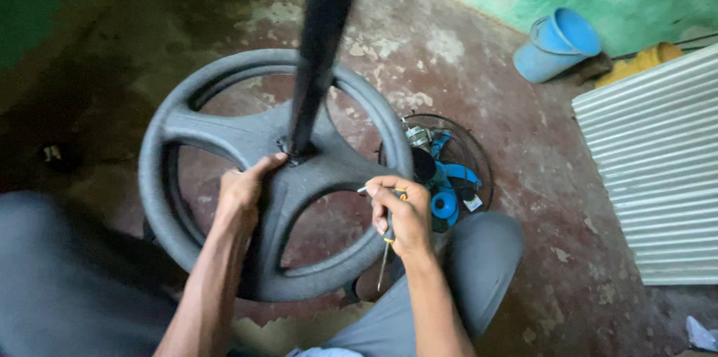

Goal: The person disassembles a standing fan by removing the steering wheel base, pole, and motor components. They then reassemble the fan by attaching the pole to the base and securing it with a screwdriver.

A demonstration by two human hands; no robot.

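A round dark grey fan base [194,129] with three spokes is tilted up in front of me, a black pole [321,35] rising from its hub toward the camera. My left hand [243,192] grips the lower spoke, its thumb near the hub. My right hand [404,215] is closed around a yellow-handled screwdriver [385,252], shaft pointing down, and also pinches a small metal piece [363,189] at the base's rim.
A wire fan guard [479,155] lies on the worn red floor behind the base, holding blue fan parts [449,188] and a motor. A blue bucket [557,43] lies tipped by the green wall. Corrugated white sheet [658,170] is at right. My grey-trousered knees flank the base.
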